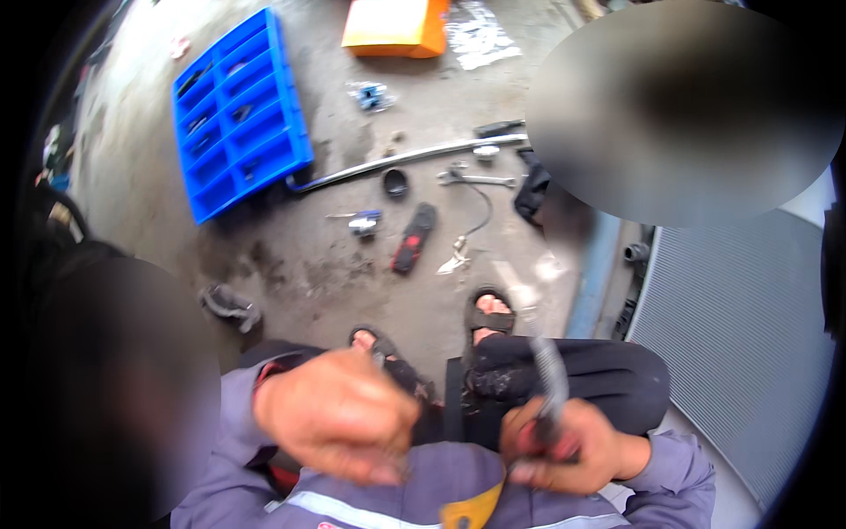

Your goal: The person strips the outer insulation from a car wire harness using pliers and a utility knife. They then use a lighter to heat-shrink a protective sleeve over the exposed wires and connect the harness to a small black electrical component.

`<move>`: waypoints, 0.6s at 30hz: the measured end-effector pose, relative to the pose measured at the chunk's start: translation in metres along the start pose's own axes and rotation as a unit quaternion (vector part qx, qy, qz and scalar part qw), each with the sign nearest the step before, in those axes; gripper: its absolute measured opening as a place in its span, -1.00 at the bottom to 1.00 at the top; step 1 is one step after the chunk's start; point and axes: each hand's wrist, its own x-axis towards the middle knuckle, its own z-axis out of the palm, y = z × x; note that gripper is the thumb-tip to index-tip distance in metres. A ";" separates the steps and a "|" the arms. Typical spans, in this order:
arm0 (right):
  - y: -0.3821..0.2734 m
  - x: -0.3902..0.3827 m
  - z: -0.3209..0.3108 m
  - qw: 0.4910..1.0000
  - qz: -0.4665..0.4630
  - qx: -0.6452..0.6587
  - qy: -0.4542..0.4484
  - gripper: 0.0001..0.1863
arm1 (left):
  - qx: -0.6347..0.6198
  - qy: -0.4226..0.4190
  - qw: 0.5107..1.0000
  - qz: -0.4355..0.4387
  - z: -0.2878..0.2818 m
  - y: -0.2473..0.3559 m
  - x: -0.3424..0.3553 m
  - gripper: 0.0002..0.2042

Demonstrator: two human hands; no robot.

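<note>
In my right hand is a shiny metal tool with a red and black handle, raised upright and blurred. It looks like a ratchet wrench; its pale head is too smeared to make out. My left hand is closed in front of my chest, thumb against curled fingers, apart from the tool. What it may hold is hidden. Beyond my feet lie a black and red handheld device, a spanner, a blue-handled screwdriver and a short cable with a pale end.
A blue compartment tray with small parts stands at the far left. A long metal bar lies beside it. Farther back are an orange box and clear plastic bags. A large finned radiator leans at the right.
</note>
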 end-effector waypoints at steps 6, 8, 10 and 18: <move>-0.028 0.031 -0.009 0.987 0.062 0.127 0.078 -0.79 | -0.043 0.216 0.970 -0.102 0.009 -0.002 0.014 -0.73; -0.029 0.037 -0.007 0.980 0.087 0.168 0.059 -0.78 | -0.008 0.209 0.974 -0.086 0.007 -0.003 0.020 -0.74; -0.030 0.040 -0.009 0.987 0.074 0.131 0.053 -0.77 | 0.053 0.200 0.976 -0.067 0.006 0.000 0.026 -0.73; -0.034 0.037 -0.002 0.997 0.052 0.004 0.065 -0.26 | 0.149 0.169 0.974 0.033 -0.001 -0.013 0.026 -0.80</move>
